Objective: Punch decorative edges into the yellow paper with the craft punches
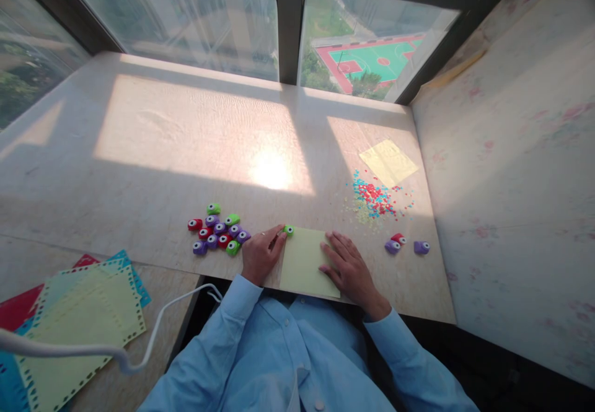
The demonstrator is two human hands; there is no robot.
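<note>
My left hand (pixel 264 252) is closed, its fingers on a small green craft punch (pixel 289 231). The punch sits at the upper left corner of a pale yellow sheet of paper (pixel 303 263), near the table's front edge. My right hand (pixel 348 266) lies with its fingers stretched out over the sheet's right side. Left of my left hand is a cluster of several small punches (pixel 219 228) in purple, red and green. Whether the paper's edge is inside the punch is too small to tell.
Paper confetti (pixel 373 200) in red, blue and yellow lies right of the sheet, by a yellow paper piece (pixel 389 162). Nearer are a red punch (pixel 398 238) and two purple punches (pixel 421 248). Edge-punched coloured sheets (pixel 83 319) and a white cable (pixel 158 325) are at left.
</note>
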